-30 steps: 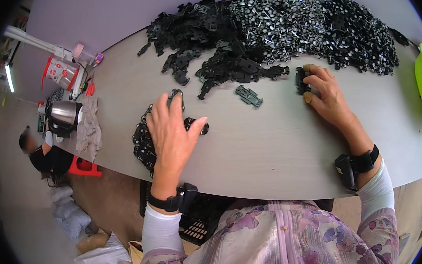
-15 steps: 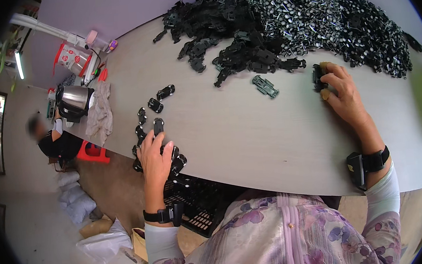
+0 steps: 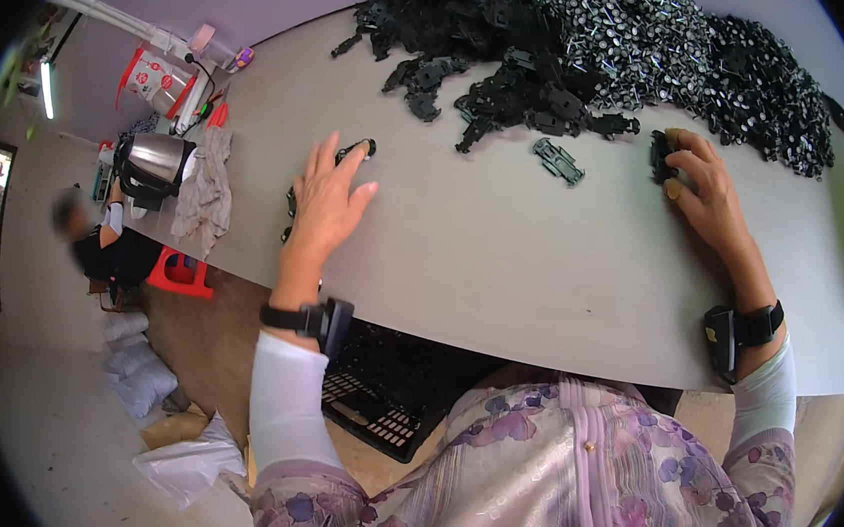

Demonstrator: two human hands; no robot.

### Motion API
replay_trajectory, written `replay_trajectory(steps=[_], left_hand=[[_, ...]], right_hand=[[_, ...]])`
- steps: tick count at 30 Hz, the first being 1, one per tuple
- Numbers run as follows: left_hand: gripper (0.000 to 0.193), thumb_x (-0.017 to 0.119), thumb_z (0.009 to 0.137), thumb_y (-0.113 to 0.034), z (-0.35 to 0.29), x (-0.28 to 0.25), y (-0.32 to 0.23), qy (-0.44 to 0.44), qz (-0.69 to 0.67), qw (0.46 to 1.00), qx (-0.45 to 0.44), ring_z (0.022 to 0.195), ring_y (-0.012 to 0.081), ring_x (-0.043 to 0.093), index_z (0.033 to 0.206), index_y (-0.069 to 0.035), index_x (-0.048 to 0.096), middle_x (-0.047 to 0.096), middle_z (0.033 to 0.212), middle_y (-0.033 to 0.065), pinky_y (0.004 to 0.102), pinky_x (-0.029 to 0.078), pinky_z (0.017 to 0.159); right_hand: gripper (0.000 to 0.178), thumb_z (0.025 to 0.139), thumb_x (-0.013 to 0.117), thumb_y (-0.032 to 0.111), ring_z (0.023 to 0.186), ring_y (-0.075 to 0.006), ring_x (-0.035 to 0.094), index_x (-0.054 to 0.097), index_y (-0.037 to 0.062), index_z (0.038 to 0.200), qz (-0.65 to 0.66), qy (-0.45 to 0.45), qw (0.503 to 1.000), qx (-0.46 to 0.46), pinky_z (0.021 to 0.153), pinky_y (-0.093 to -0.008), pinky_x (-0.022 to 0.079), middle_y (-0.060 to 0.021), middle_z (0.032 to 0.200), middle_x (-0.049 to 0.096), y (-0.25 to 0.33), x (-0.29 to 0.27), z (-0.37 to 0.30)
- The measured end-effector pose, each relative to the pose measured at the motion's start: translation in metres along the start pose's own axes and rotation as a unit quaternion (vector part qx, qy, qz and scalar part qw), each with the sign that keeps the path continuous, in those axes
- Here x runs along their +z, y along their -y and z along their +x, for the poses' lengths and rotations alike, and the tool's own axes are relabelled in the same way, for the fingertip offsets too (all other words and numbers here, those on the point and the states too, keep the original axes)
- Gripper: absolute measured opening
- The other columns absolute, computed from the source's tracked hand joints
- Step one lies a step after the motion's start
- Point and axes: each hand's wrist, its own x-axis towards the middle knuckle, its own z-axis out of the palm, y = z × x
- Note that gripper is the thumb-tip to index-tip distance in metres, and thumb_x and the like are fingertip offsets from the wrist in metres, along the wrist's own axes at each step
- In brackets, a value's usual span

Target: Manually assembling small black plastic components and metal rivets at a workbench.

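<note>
My left hand hovers over the left part of the table with its fingers spread, holding nothing. Just beyond its fingertips lies a small black toy car; bits of other dark pieces show beside the palm and wrist, mostly covered. On the right, my right hand has thumb and fingers closed around a dark toy car base, tape-like covers on its fingertips. A single grey-green toy car base rests between the hands, nearer the right one.
Along the back lie a heap of black car bases and a heap of wheel axles. A black crate sits below the table's front edge. At left are a steel kettle, a cloth, a red stool and a seated person.
My left hand has moved away from the table's front edge, toward the far cars, and its fingers spread. The cars near that edge are mostly out of sight. My right hand keeps its hold.
</note>
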Motion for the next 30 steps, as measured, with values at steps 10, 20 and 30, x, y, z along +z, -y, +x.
replay_trajectory(steps=[10, 20, 30], left_hand=[[0.045, 0.061, 0.085, -0.017, -0.051, 0.024, 0.071, -0.024, -0.120, 0.991, -0.048, 0.116, 0.0382, 0.052, 0.126, 0.001, 0.050, 0.055, 0.125, 0.0226, 0.0407, 0.040, 0.098], [0.029, 0.072, 0.075, -0.016, -0.155, -0.037, 0.057, 0.092, -0.077, 0.957, -0.264, 0.086, 0.0346, 0.061, 0.094, 0.003, 0.062, 0.063, 0.092, 0.0185, 0.0400, 0.047, 0.077], [0.025, 0.072, 0.075, -0.005, 0.018, -0.030, -0.149, 0.020, -0.282, 0.931, 0.229, 0.096, 0.0329, 0.061, 0.096, 0.003, 0.062, 0.064, 0.103, 0.0151, 0.0374, 0.049, 0.083]], right_hand=[[0.029, 0.073, 0.064, 0.001, 0.121, -0.0313, 0.049, 0.060, -0.0008, 0.101, 0.013, 0.001, 1.000, 0.016, 0.102, -0.0375, 0.039, -0.0135, 0.129, 0.054, -0.009, -0.006, -0.002], [0.032, 0.069, 0.068, 0.006, 0.118, -0.0356, 0.049, 0.061, 0.0020, 0.100, 0.017, -0.020, 1.000, 0.009, 0.098, -0.0426, 0.041, -0.0166, 0.127, 0.053, -0.005, -0.004, -0.001], [0.029, 0.073, 0.065, 0.006, 0.108, -0.0295, 0.054, 0.060, -0.0003, 0.101, 0.117, 0.030, 0.993, -0.007, 0.090, -0.0387, 0.046, -0.0128, 0.118, 0.060, 0.009, -0.014, 0.007]])
